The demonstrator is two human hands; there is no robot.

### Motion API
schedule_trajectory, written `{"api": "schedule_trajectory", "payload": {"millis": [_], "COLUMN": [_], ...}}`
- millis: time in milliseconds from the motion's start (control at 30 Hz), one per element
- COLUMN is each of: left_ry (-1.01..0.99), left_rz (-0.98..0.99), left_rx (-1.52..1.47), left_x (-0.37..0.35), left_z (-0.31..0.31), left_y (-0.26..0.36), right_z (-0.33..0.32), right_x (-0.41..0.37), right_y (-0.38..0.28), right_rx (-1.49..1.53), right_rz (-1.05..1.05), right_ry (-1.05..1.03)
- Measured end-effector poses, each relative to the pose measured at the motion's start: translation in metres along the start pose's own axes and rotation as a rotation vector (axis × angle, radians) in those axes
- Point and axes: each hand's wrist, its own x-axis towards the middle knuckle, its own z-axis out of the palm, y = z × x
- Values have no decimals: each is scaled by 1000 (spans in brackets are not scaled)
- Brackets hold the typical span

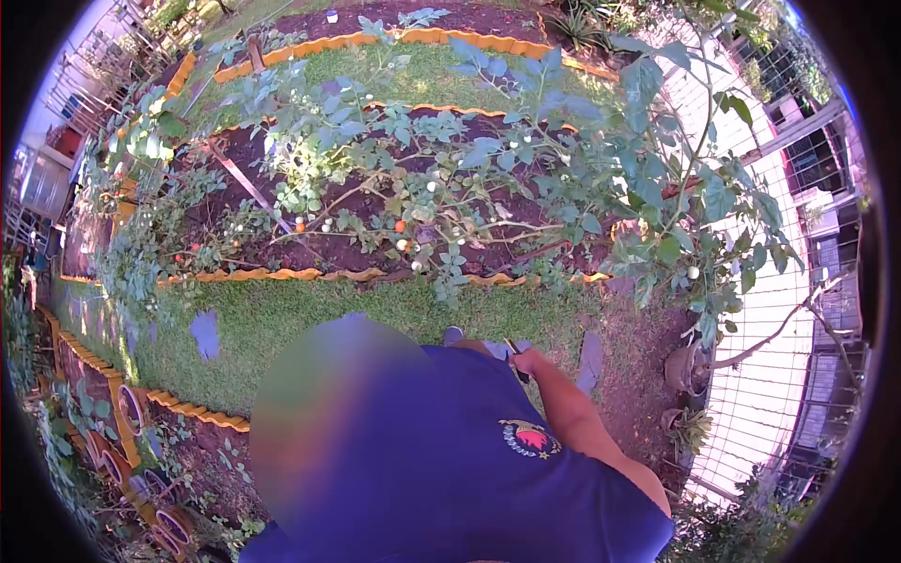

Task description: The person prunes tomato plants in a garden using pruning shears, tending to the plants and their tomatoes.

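Head view:
1. The right hand [527, 362] is closed around a slender dark object [517, 360], held upright beyond the blue shirt [450, 450], above the grass [394, 302].
2. What seems to be the left hand [472, 345] is mostly hidden near a shoe [453, 334]; its state cannot be told.
3. Beyond the yellow edging [328, 275], tomato plants [319, 164] bear red tomatoes [401, 226] and pale ones.

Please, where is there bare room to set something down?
Free: short green grass between the wavy orange edging and the dark blue shirt, right of the flat grey slab; brown soil between the second slab and the round brown pot. Crowded: leafy green tomato plants.
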Motion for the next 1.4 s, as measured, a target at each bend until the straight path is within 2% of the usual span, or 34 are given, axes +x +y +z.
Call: {"api": "schedule_trajectory", "payload": {"millis": [67,133,267,400,433,533,567,667,833,933,967,1167,1267,1400], "left_ry": [23,13,96,99,85,12,3,27,81,165,176,107,50,129], "left_rz": [28,34,269,492,534,687,742,848,991,1149,1198,1186,1006,1055], "left_rx": [141,192,299,242,214,131,106,35,86,306,339,672,919,885], "left_x": [4,20,44,72,77,88,92,96,106,122,139,149,151,145], "left_z": [-27,-52,-106,-133,-135,-132,-129,-117,-99,-88,-81,-77,-72,-72], "left_y": [21,21,46,102,122,189,211,283,378,417,422,446,455,455], "right_z": [13,35,58,52,55,29,18,-9,-72,-91,-98,-99,-109,-101], "right_x": [-9,-20,-55,-111,-103,-142,-151,-163,-192,-185,-185,-149,-145,-114], "right_y": [-14,-27,-68,-122,-122,-157,-167,-192,-270,-324,-343,-407,-427,-434], "right_rx": [37,121,199,424,412,631,734,725,825,1002,1065,1489,1600,1693], "right_rz": [-9,63,102,-6,-42,-66,-93,-200,-394,-461,-421,-229,-208,-181], "right_ry": [-48,-4,-12,82,108,157,107,159,-26,-172,-212,-363,-313,-254]}}
